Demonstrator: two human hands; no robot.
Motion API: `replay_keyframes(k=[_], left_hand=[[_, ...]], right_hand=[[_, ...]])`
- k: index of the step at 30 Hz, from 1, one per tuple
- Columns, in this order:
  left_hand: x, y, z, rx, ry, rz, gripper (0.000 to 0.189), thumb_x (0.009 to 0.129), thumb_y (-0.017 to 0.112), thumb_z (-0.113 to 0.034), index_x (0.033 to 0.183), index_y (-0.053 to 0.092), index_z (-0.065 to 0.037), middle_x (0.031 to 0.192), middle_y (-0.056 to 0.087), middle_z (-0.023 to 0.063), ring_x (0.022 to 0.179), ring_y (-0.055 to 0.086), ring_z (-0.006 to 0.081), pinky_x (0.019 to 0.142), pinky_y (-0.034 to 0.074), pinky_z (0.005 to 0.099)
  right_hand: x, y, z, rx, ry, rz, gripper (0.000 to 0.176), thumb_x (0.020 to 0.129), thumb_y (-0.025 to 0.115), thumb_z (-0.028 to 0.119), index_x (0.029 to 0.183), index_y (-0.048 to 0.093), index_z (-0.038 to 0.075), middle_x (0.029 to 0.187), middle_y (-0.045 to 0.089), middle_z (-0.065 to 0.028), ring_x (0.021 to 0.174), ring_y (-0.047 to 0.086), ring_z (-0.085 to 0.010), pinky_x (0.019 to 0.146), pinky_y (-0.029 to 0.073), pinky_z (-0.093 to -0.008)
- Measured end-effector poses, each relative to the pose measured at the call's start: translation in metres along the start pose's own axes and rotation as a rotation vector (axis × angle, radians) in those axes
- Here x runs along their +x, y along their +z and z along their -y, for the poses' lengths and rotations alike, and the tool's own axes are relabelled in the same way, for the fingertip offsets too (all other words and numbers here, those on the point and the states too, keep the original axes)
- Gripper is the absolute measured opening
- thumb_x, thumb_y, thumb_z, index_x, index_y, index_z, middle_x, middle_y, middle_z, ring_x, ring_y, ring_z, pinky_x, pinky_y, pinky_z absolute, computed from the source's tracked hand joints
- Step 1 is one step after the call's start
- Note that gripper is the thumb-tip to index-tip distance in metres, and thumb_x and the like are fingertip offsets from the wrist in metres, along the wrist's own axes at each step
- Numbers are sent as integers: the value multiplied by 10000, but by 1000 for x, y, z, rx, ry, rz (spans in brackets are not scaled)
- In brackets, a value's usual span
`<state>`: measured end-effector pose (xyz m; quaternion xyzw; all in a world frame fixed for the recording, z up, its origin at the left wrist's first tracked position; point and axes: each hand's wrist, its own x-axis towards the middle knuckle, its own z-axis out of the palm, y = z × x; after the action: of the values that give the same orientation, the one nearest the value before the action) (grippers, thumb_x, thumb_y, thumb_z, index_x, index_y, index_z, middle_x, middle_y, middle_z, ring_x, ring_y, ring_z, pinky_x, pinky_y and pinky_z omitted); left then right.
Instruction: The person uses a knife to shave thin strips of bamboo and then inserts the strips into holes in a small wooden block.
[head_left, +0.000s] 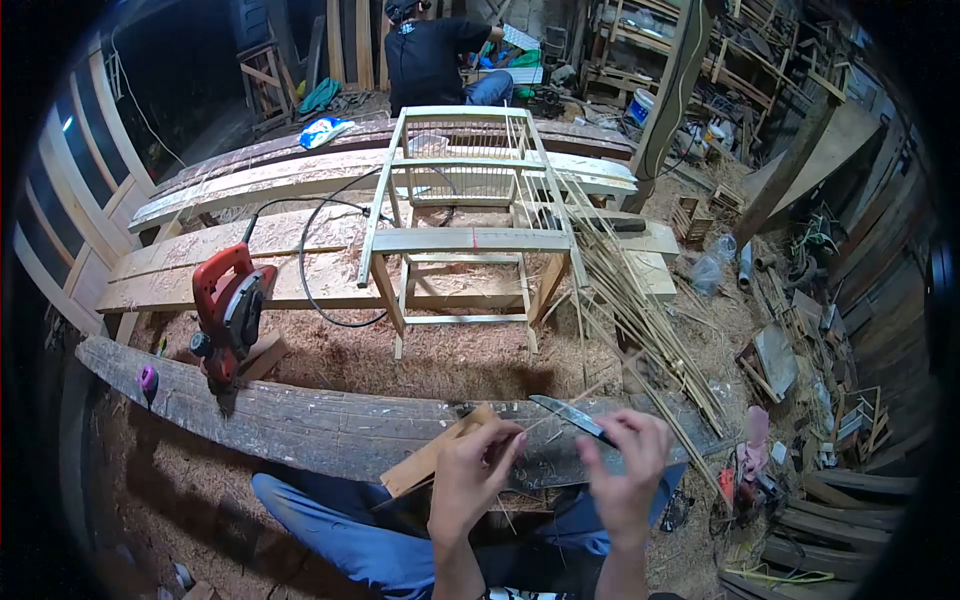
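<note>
My left hand (pixel 476 472) is closed in a pinch on a thin bamboo strip (pixel 541 422), which slants up to the right from the fingertips. The handle of a knife (pixel 568 411) is in my right hand (pixel 630 466), its blade pointing left over the dark plank (pixel 330 427). Strip and blade lie close together in this view. Beside my left hand, a flat piece of wood (pixel 420 468) leans across the plank's near edge.
A slatted wooden frame (pixel 470 240) stands beyond the plank, with a bundle of bamboo strips (pixel 640 310) at its right. A red power planer (pixel 228 310) with a black cable sits left. Farther back, a person (pixel 430 60) sits facing away. Shavings cover the floor.
</note>
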<state>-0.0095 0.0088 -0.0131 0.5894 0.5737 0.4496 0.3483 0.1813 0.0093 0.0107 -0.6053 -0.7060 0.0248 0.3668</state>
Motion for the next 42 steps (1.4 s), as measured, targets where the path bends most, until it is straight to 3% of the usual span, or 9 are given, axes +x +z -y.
replay_keyframes(k=[4,9,12,13,20,26,32,35,42], left_hand=[[-5,12,1,-83,121,-22,156,904,730,-96,1030,697,-10,836,686,152,727,694,245,657,529,332],[-9,-5,-10,-31,1,122,167,879,737,-104,1031,721,-37,853,711,129,810,698,271,682,529,355],[-10,-21,-3,184,95,70,167,872,743,-114,1027,734,-55,853,714,108,787,670,280,692,518,376],[-7,-22,2,232,252,-48,143,857,752,-124,994,743,-85,834,704,68,793,638,265,722,482,383],[2,0,0,242,308,-98,96,828,774,-130,917,739,-123,817,686,19,826,614,218,796,399,372],[-4,-33,24,398,223,-153,160,782,799,-127,934,761,-160,877,691,1,899,597,203,845,361,358],[-4,-27,24,277,271,-113,308,783,801,-110,1087,755,-105,957,712,46,925,597,246,876,390,368],[-14,-48,34,446,7,-152,664,705,867,-192,1320,629,-118,1079,673,58,1064,556,269,964,399,398],[-19,-52,49,487,-4,-91,617,686,854,-184,1259,637,-118,1044,645,44,1038,565,263,910,388,400]], right_hand=[[8,7,25,31,-329,115,241,819,788,256,1046,752,186,1141,663,0,1076,590,-209,1049,320,-479],[18,2,-6,61,-199,182,122,826,773,205,921,741,134,879,701,-8,907,619,-198,1019,295,-425],[23,-10,-24,1,-75,35,101,837,763,193,921,743,139,870,694,-11,894,614,-203,1012,300,-429],[26,-13,-27,-30,-96,17,118,838,764,195,940,740,142,862,685,-12,911,613,-201,1006,313,-433],[13,22,2,201,-291,133,111,796,781,170,889,729,138,874,685,-15,901,618,-220,898,389,-413],[30,4,-12,42,-183,80,109,788,780,161,871,719,125,862,688,-16,887,616,-229,857,399,-404],[18,41,8,320,-202,229,129,806,775,146,878,704,67,825,685,-60,763,651,-269,708,478,-379],[16,43,-2,313,-129,187,106,816,766,137,866,714,59,807,684,-75,742,654,-282,665,489,-379],[11,48,1,281,-56,265,88,837,755,146,870,728,69,838,704,-67,783,681,-257,695,512,-364]])
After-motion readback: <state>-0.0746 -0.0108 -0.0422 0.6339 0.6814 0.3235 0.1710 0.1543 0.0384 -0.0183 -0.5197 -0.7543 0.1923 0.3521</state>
